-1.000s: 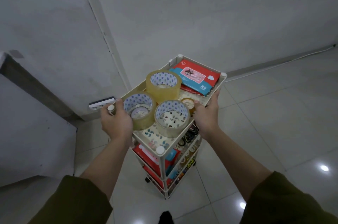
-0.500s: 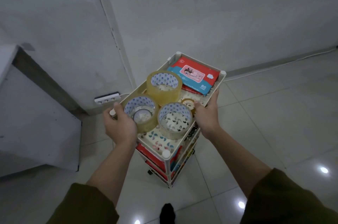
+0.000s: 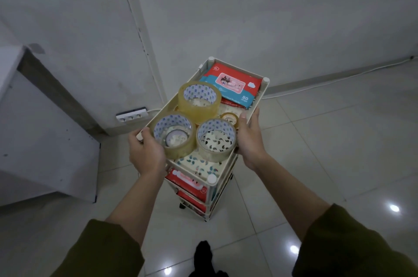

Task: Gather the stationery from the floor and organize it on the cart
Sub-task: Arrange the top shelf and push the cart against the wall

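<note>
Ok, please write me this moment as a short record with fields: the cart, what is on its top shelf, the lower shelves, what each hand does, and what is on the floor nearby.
cart: cream tiered cart on wheels, standing on a tiled floor near the wall
top shelf: three large clear tape rolls, one small tape roll, red and blue wipes pack at the far end
lower shelves: red packs; the rest is hard to make out
left hand: grips the top shelf's left rim
right hand: grips the right rim
floor nearby: white power strip by the wall
</note>
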The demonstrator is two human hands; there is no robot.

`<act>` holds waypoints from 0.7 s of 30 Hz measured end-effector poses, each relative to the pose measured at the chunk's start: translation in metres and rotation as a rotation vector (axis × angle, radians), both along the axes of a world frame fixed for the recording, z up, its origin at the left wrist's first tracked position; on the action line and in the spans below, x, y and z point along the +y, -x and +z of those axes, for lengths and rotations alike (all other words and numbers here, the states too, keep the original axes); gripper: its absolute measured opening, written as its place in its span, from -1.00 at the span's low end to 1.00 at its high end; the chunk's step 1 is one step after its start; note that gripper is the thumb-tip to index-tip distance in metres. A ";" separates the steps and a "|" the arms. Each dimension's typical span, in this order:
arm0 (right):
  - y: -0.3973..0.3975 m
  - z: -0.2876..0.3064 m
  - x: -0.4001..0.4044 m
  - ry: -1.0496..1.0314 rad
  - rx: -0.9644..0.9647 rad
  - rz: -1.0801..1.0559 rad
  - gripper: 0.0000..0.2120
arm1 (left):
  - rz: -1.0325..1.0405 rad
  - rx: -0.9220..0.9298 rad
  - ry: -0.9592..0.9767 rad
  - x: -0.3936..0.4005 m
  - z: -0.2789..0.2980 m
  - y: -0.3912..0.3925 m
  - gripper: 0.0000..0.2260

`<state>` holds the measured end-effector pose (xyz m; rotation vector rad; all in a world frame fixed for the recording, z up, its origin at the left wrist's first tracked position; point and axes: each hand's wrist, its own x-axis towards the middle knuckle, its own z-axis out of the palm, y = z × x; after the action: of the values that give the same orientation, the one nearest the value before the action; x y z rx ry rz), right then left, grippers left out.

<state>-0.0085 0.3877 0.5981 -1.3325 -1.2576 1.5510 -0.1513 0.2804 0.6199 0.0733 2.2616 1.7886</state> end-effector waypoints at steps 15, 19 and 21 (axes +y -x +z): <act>0.018 -0.015 -0.001 0.047 0.339 -0.291 -0.58 | -0.114 -0.291 -0.316 0.011 -0.015 0.032 -0.71; 0.025 -0.015 0.011 0.032 0.340 -0.276 -0.58 | -0.107 -0.313 -0.440 0.022 -0.018 0.035 -0.63; 0.029 -0.015 0.017 0.038 0.364 -0.264 -0.58 | -0.095 -0.318 -0.469 0.026 -0.018 0.037 -0.56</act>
<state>-0.0377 0.4047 0.5832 -1.1233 -0.7985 1.5456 -0.1880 0.3068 0.6020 -0.0164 1.5708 2.0701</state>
